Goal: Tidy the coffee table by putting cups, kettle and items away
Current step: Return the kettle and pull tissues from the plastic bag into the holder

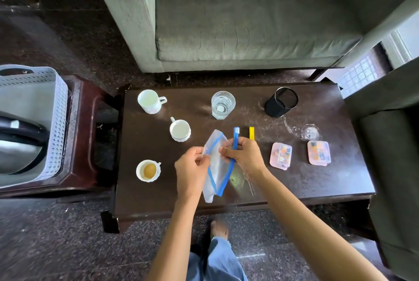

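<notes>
Both my hands hold a clear plastic zip pouch [217, 167] with blue edging above the dark coffee table [317, 181]. My left hand [192, 167] pinches its left edge. My right hand [244, 156] pinches the pouch's other side and also grips a blue toothbrush [236, 138]. A yellow toothbrush [251, 133] shows just beyond my right hand; whether it is held I cannot tell. Three white cups stand on the left half: a mug [150, 101], a cup [180, 130] and a cup with brown liquid [148, 170]. A glass of water [223, 104] stands at the back.
A black mesh pen holder [281, 102] lies tilted at the back right. Two pink boxes [280, 155] [318, 152] and a small glass dish [310, 132] sit on the right. A kettle [20, 142] sits in a white basket [56, 122] on the side table at left. Armchairs flank the table.
</notes>
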A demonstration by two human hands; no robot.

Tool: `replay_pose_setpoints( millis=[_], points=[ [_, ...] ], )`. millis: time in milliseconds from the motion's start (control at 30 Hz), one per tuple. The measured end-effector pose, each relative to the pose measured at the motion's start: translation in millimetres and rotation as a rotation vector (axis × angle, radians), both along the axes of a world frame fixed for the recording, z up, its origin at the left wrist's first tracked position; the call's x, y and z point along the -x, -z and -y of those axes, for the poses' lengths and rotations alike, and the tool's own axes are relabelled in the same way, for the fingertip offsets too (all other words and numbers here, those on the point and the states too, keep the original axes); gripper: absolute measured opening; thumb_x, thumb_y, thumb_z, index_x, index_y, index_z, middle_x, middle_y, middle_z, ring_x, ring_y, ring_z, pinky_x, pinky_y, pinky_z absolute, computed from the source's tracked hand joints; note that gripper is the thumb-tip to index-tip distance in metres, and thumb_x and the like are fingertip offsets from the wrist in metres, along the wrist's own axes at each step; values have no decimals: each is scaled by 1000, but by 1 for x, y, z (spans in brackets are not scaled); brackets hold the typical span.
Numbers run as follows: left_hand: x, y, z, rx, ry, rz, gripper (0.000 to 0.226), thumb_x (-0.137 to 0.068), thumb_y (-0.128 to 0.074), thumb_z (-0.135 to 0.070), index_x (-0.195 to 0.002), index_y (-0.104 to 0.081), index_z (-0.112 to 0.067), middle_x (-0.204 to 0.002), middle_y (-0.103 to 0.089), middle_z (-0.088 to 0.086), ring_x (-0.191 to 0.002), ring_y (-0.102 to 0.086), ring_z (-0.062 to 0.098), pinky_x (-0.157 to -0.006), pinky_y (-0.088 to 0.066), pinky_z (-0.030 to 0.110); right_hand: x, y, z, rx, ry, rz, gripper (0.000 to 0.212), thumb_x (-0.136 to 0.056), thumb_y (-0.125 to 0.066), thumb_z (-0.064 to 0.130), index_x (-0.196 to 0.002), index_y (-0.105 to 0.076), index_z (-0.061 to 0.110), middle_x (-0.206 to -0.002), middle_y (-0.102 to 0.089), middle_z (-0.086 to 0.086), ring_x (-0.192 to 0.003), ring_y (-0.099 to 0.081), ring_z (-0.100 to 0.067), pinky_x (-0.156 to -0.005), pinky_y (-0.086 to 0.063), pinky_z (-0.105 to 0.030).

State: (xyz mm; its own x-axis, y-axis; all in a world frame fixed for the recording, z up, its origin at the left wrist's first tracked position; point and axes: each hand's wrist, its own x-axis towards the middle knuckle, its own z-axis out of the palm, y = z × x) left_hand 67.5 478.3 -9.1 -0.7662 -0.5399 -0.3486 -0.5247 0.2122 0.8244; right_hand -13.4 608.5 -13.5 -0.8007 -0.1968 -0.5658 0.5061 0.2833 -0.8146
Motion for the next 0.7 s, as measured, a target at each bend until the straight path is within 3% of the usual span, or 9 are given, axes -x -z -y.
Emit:
replay_pose_setpoints(
  millis=[133,200,267,300,400,467,533,567,700],
  points=[
    [-4,-1,4,61,-70,-13,14,-84,-63,-5,-96,-69,-10,-87,-71,-2,-75,-63,-1,-61,-46,3,-1,-2,-14,-269,-133,-271,16,-80,-74,11,-91,-63,13,-77,-64,-1,-66,-57,-14,-64,-51,-26],
    [-5,-2,4,89,-88,-31,11,-83,-65,-7,-94,-69,-11,-85,-71,-3,-74,-63,-2,-62,-47,5,-3,2,-17,-470,-274,-468,36,-82,-72,11,-113,-55,12,-98,-63,-4,-84,-58,-21,-73,-50,-30],
    [-5,-3,0,108,-89,-48,9,-83,-67,-8,-91,-68,-11,-83,-70,-4,-72,-63,1,-65,-49,12,-11,9,-16,-739,-386,-789,61,-77,-72,6,-131,-43,7,-123,-51,-14,-106,-49,-31,-87,-47,-38],
    [-5,-4,-2,113,-85,-56,8,-83,-67,-8,-90,-67,-11,-82,-70,-4,-72,-63,3,-67,-50,15,-17,12,-13,-823,-398,-968,63,-76,-69,3,-132,-41,5,-127,-46,-18,-108,-46,-35,-91,-45,-40],
    [-4,-4,-8,156,-84,-68,7,-82,-66,-5,-86,-66,-10,-76,-67,-4,-69,-63,11,-67,-46,16,-37,17,-6,-739,-552,-1398,35,-80,-52,-1,-114,-47,5,-114,-45,-16,-97,-47,-31,-86,-44,-38],
    [-4,-3,-9,178,-91,-74,5,-81,-65,-5,-84,-65,-10,-75,-68,-2,-69,-64,16,-66,-47,21,-44,24,-6,-548,-796,-1387,18,-78,-61,-2,-93,-53,6,-96,-53,-12,-81,-51,-26,-69,-50,-35],
    [-3,-3,-10,194,-91,-80,2,-81,-66,-7,-82,-65,-9,-75,-70,0,-69,-65,17,-65,-48,23,-45,33,-5,-424,-950,-1215,11,-78,-64,1,-77,-54,6,-79,-55,-9,-65,-50,-25,-52,-49,-39],
    [-3,-4,-10,193,-85,-86,2,-81,-67,-9,-81,-65,-8,-74,-70,-1,-67,-65,16,-62,-46,17,-45,36,-5,-404,-970,-1104,6,-80,-58,4,-76,-54,4,-76,-55,-9,-61,-50,-26,-49,-49,-40],
    [-4,-8,-13,178,-29,-94,6,-82,-70,-13,-83,-66,-8,-71,-65,-5,-62,-59,7,-57,-41,2,-49,34,3,-580,-881,-682,19,-91,-44,8,-104,-56,2,-87,-64,-16,-71,-62,-35,-65,-52,-46]
  ],
)
